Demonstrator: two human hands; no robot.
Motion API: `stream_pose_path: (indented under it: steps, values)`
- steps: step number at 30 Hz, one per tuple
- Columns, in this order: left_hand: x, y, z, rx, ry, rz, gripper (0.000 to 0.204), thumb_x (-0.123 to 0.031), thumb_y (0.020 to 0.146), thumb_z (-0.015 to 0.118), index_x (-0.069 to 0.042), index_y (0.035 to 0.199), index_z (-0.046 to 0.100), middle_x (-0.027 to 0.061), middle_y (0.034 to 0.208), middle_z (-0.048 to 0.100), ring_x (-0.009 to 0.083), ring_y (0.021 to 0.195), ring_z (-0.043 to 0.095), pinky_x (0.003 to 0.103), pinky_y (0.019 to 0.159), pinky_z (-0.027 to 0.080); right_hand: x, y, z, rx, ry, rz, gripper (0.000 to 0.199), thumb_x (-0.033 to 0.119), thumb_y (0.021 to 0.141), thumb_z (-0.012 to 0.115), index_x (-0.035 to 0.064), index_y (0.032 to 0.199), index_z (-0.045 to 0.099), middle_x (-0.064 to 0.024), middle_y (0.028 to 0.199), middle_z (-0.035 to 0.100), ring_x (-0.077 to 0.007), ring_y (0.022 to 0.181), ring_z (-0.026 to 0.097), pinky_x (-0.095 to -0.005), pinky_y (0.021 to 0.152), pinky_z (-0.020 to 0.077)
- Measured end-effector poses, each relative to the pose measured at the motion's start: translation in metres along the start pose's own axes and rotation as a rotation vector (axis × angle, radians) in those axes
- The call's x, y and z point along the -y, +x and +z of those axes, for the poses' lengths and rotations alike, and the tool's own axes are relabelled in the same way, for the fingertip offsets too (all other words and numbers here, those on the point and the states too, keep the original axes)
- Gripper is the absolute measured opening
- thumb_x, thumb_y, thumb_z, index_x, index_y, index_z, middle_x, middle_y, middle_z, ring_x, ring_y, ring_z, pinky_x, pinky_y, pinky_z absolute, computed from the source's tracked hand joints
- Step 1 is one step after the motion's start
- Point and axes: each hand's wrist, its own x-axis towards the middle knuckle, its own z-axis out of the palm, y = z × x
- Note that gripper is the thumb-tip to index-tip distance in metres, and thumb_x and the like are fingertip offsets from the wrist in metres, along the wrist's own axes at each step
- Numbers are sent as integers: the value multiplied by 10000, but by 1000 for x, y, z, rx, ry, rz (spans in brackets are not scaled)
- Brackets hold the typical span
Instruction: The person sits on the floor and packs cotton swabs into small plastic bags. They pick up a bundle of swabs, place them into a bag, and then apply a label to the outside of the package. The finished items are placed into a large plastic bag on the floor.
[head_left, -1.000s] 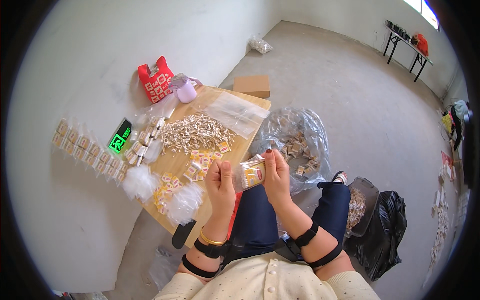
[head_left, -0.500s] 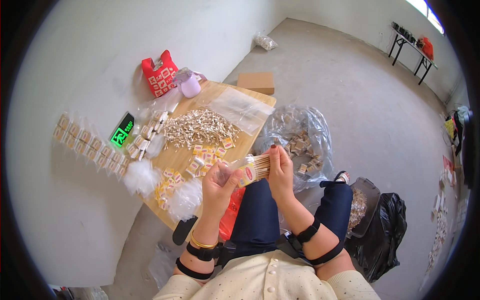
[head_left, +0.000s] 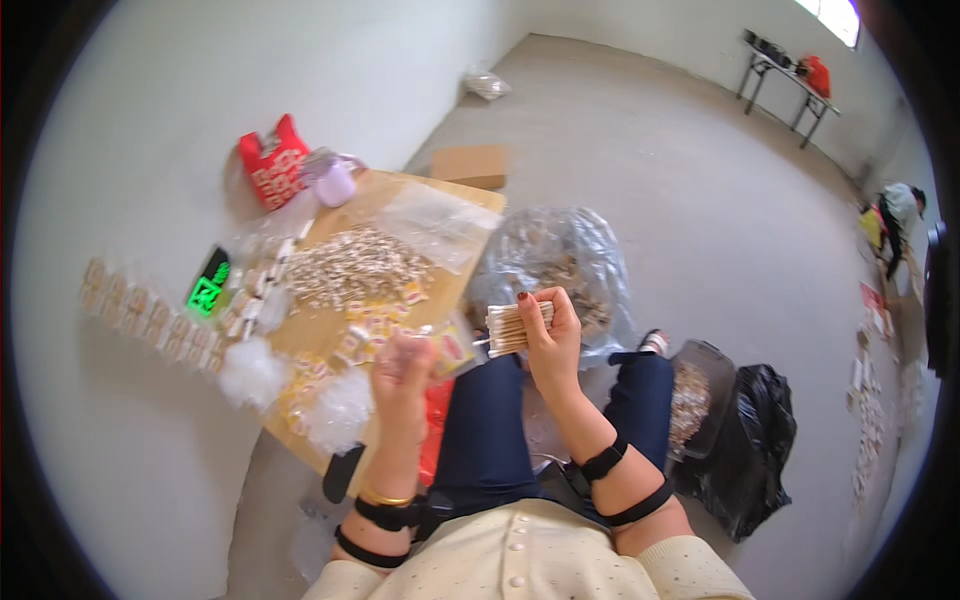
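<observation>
A bundle of cotton swabs (head_left: pixel 508 332) with wooden sticks and white tips is gripped in my right hand (head_left: pixel 553 330), its tips facing left. My left hand (head_left: pixel 402 378), smeared by motion, holds a small clear plastic bag (head_left: pixel 436 365) with a yellow card (head_left: pixel 455 348) in it. A thin white piece, perhaps a single swab, shows between bag and bundle. Beyond my left hand, a heap of loose swabs (head_left: pixel 355 268) covers part of the wooden table (head_left: pixel 392 190). Yellow cards (head_left: pixel 375 325) are scattered nearer me.
Piles of clear bags (head_left: pixel 250 372) line the table's left side beside filled packets. A lilac jug (head_left: pixel 330 180) and red bag (head_left: pixel 272 162) stand farther back. Right of the table are a large clear sack (head_left: pixel 600 250), a dark bin (head_left: pixel 712 400) and a black bag (head_left: pixel 755 450). Another person (head_left: pixel 900 215) bends at far right.
The swab bundle, held at the bag's mouth before, is now apart from the bag in my right hand. My left hand has moved left and down with the bag. The whole view has shifted.
</observation>
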Motion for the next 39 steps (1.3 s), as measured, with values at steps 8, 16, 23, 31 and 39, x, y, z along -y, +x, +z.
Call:
stream_pose_path:
  steps: [8, 16, 23, 31, 39]
  values:
    - [18, 0, -14, 9, 16, -176, 79, -205, 933, 679, -143, 960, 639, -46, 861, 658, 29, 738, 620, 184, 621, 502, 37, 6, -202, -394, 138, -16, 236, 313, 970, 630, 106, 918, 531, 15, 748, 597, -50, 598, 572, -200, 471, 445]
    - [34, -6, 11, 163, 104, -292, 168, -224, 943, 662, -113, 1055, 606, -12, 991, 669, 65, 850, 659, 197, 679, 544, 16, -37, -435, -720, -515, 50, 459, 527, 977, 525, 68, 960, 517, -14, 709, 581, -63, 509, 512, -227, 418, 381]
    - [41, -8, 33, 260, 193, -313, 137, -229, 946, 659, -123, 1004, 594, -15, 942, 657, 57, 828, 649, 203, 677, 548, -63, -58, -531, -801, -878, 470, 511, 522, 961, 503, 55, 1160, 564, -211, 948, 681, -287, 649, 697, -370, 542, 541]
    - [49, -13, 54, 252, 214, -277, 129, -209, 915, 709, -115, 899, 621, -43, 783, 599, 41, 689, 570, 206, 601, 490, 12, 10, -236, 163, -238, 234, 153, 153, 968, 578, 18, 991, 647, 0, 853, 660, -58, 755, 578, -222, 650, 447]
    - [36, -21, 43, 249, 162, -202, 122, -153, 917, 706, -80, 891, 613, -37, 773, 631, 33, 701, 588, 191, 633, 473, 28, -1, -95, 653, -55, 400, 169, 101, 963, 612, -12, 1074, 671, 2, 953, 674, -53, 900, 597, -215, 825, 476]
